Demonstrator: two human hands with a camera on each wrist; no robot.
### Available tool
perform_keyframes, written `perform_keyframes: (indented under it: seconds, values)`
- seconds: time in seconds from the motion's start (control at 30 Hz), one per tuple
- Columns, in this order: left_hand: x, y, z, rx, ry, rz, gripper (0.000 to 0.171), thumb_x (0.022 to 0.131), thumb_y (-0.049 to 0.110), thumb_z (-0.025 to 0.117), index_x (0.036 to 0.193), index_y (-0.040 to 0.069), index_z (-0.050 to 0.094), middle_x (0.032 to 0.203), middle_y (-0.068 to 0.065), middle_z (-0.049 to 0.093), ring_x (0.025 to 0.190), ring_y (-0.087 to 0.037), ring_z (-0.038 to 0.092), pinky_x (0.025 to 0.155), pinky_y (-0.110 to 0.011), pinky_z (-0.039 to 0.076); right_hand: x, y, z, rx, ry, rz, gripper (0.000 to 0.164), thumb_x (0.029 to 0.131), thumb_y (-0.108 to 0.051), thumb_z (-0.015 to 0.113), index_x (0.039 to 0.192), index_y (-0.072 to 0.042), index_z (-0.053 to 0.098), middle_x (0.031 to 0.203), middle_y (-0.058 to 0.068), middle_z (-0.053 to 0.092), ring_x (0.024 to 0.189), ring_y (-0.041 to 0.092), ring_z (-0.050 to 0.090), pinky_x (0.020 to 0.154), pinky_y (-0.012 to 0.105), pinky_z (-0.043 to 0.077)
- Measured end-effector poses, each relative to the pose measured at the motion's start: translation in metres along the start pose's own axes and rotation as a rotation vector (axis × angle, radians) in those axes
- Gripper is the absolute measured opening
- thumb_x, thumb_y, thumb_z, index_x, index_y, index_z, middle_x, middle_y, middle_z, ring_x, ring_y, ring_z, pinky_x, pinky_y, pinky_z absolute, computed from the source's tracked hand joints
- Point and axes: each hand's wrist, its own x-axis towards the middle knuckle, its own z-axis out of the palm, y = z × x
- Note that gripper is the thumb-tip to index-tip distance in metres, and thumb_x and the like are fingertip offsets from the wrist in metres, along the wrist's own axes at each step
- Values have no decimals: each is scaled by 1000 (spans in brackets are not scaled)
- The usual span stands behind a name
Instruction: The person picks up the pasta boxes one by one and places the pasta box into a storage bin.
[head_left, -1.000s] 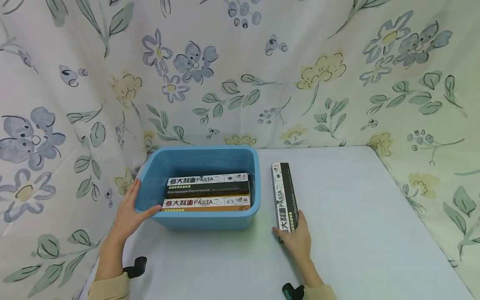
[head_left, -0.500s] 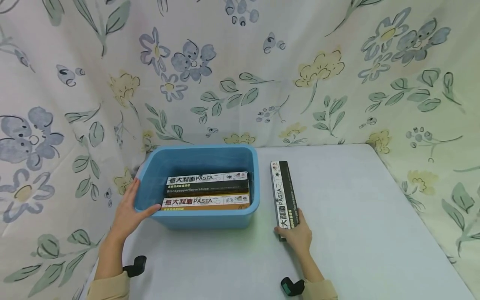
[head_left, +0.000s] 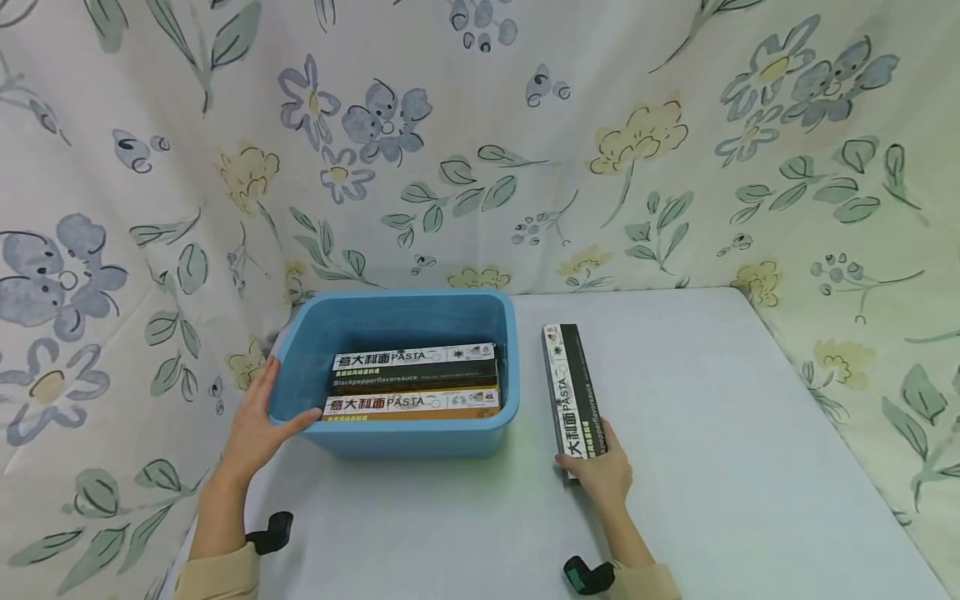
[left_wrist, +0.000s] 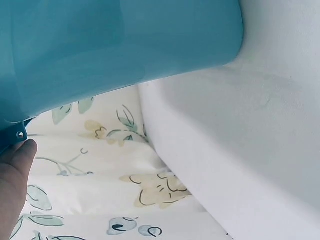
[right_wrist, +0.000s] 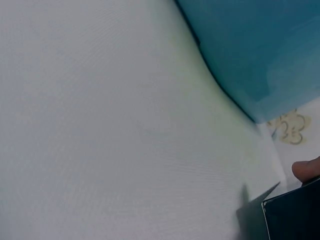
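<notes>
A light-blue plastic bin (head_left: 420, 442) stands at the left of the white table. My left hand (head_left: 258, 429) grips its front left corner, thumb over the front rim and fingers along the left side. In the left wrist view a fingertip (left_wrist: 27, 150) meets the rim's underside. Inside the bin lie a black-and-white pasta box (head_left: 412, 371) and, nearer me, an orange-and-white pasta box (head_left: 412, 404). Right of the bin, my right hand (head_left: 603, 475) holds another black-and-white pasta box (head_left: 570, 383) by its near end, thumb and fingers on opposite sides. Its long axis points away from me.
The white-covered table (head_left: 720, 417) extends to the right of the held box. A floral curtain (head_left: 480, 167) hangs behind the table and along both sides. Black wrist-worn devices sit at the left wrist (head_left: 272, 533) and right wrist (head_left: 588, 577).
My right hand has shifted slightly right, carrying the near end of the pasta box with it. The left hand keeps its grip on the bin, which stays in place.
</notes>
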Motion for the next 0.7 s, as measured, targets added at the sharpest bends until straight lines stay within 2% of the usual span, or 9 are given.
perform_keyframes:
  seconds: [0.27,0.47,0.7]
  values:
    - [1,0,0,-10,7,10,106,81,41,76,156,4,10,161,-20,5,142,-52,9,100,-77,19,0,-10,-11,56,23,-14,101,62,-15,88,147,0,36,133,31,51,114,47,53,94,57,41]
    - [0,0,0,-12,11,11,106,81,42,76,156,4,10,161,-21,6,142,-52,9,100,-77,19,1,-22,-21,58,38,-34,100,62,-14,88,147,0,37,134,31,51,114,47,54,94,57,42]
    - [-1,0,0,-9,16,14,106,81,42,75,156,4,11,161,-21,6,142,-52,10,100,-77,19,1,-29,-29,82,23,-33,100,62,-13,87,148,-1,36,137,30,49,115,45,52,95,56,41]
